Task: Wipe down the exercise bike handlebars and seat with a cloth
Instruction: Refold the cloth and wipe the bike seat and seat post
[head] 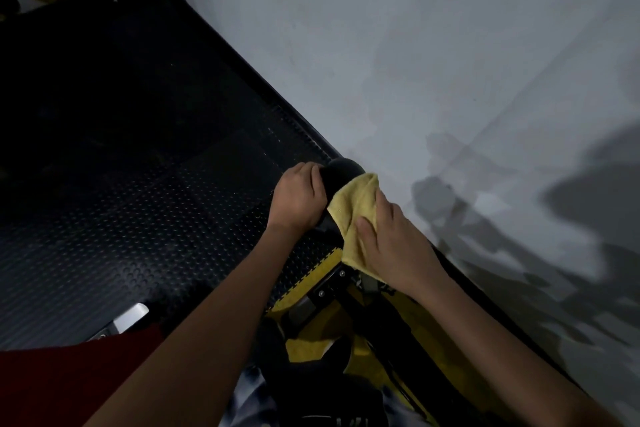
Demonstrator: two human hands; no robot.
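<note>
A black padded part of the exercise bike (341, 172) rises in the middle of the view; whether it is the seat or a handlebar grip I cannot tell. My left hand (298, 199) grips its left side. A yellow cloth (353, 215) is draped over its right side, and my right hand (394, 239) presses flat on the cloth with the thumb spread. Below the hands, the bike's black frame with bolts (332, 284) shows over yellow floor tiles. Most of the bike is dark or hidden by my forearms.
A black studded rubber floor mat (138, 184) covers the left half. A grey wall (415, 62) runs along the right, close behind the bike, with shadows on it. A pale metal piece (130, 319) lies at the lower left.
</note>
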